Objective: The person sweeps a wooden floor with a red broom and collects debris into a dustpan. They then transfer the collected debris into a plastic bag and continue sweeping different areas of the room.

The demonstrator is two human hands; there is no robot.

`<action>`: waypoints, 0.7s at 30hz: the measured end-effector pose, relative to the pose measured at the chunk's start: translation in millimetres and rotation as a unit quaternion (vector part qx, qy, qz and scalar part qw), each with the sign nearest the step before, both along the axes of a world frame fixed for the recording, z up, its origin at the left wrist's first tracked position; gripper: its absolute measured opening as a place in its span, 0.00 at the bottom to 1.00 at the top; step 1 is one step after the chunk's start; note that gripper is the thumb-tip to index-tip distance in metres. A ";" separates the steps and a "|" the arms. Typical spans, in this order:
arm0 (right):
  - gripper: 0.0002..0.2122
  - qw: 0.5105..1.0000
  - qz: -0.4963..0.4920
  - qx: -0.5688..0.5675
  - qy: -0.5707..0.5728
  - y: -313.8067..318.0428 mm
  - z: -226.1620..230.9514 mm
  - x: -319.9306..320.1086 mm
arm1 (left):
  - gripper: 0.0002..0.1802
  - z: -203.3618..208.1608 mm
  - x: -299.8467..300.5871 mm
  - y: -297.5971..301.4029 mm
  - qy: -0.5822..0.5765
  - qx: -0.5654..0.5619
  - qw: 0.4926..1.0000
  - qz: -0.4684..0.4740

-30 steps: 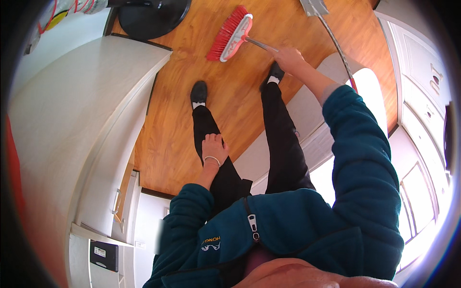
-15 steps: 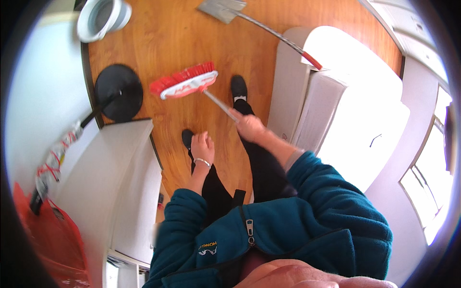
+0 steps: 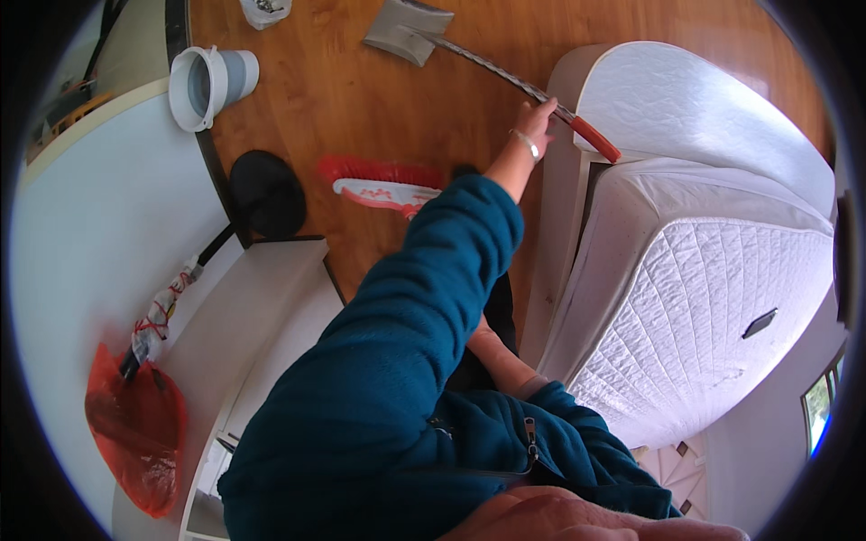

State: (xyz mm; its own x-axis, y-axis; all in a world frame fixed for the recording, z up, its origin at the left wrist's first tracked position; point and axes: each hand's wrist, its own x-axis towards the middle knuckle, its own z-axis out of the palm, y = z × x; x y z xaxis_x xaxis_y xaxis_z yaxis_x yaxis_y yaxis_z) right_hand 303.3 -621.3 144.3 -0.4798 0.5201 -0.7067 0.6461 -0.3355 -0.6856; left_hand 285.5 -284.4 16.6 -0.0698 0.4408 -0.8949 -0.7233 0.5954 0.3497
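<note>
My left hand (image 3: 534, 131), a pale bracelet at its wrist, reaches forward and right and closes round the striped shaft of a long-handled dustpan (image 3: 469, 59). That dustpan has a grey metal pan at the far end and a red grip, which leans by the white bed base. A broom (image 3: 383, 193) with red bristles and a white-and-red head is left of my legs, its bristles blurred. Its handle runs behind my left sleeve toward my right hand (image 3: 480, 335). The sleeve hides the right fingers; the handle's line suggests the broom is still in them.
On the right a bed holds a white quilted mattress (image 3: 695, 307) with a dark flat phone-like object (image 3: 760, 323) on it. At left stand a grey-white bucket (image 3: 209, 87), a black round base (image 3: 267, 194), a white cabinet (image 3: 262, 298) and a red plastic bag (image 3: 135, 433).
My left hand has gone from beside my leg across to the dustpan's shaft. The right hand has drawn back toward my body behind the left arm. My view has shifted.
</note>
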 end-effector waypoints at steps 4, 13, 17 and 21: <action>0.17 0.992 -0.044 -0.111 -0.029 -1.1 -9.2 3.5 | 0.12 -5.1 18.2 15.6 -0.026 -0.006 0.996 0.080; 0.11 0.992 -0.063 -0.073 -0.082 28.9 16.0 -17.3 | 0.22 31.6 -17.3 -3.0 0.046 -0.027 0.996 -0.070; 0.20 0.991 0.012 -0.118 -0.055 21.7 2.4 -14.1 | 0.26 5.1 5.2 2.0 0.058 -0.084 0.994 -0.040; 0.35 0.913 -0.239 -0.316 0.096 13.7 -14.3 -4.8 | 0.10 -19.7 27.4 22.1 -0.069 -0.043 0.992 0.093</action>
